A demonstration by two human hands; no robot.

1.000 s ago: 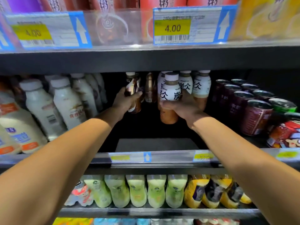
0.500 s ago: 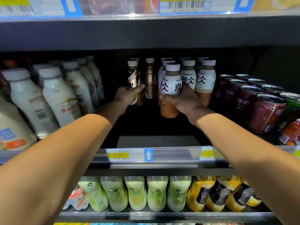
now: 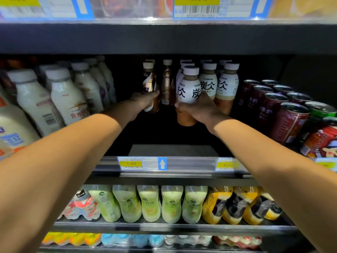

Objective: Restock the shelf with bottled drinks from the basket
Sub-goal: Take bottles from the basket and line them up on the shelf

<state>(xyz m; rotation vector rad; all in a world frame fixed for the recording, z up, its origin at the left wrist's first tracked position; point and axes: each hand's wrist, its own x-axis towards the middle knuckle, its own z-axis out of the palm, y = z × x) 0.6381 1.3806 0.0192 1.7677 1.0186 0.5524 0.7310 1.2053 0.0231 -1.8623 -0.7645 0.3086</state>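
Note:
Both my arms reach deep into the dark middle shelf point(image 3: 173, 150). My left hand point(image 3: 141, 103) grips a brown and gold bottle point(image 3: 149, 83) with a cream cap, next to a second bronze bottle point(image 3: 166, 84). My right hand point(image 3: 197, 110) grips the lower half of a white-labelled milk-tea bottle point(image 3: 188, 88) with black characters, at the front of a row of like bottles point(image 3: 227, 86). Whether either held bottle stands on the shelf floor I cannot tell. The basket is out of view.
White milk bottles point(image 3: 67, 95) fill the shelf's left side and dark red cans point(image 3: 290, 121) the right. A bare strip of shelf floor lies in front of my hands. Price tags point(image 3: 138, 163) line the shelf edge. Green and yellow bottles point(image 3: 151, 203) fill the shelf below.
Both hands keep their grip on the same bottles and have barely moved relative to the rows. The view has tilted down, so the upper shelf and its price tags have slid toward the top edge.

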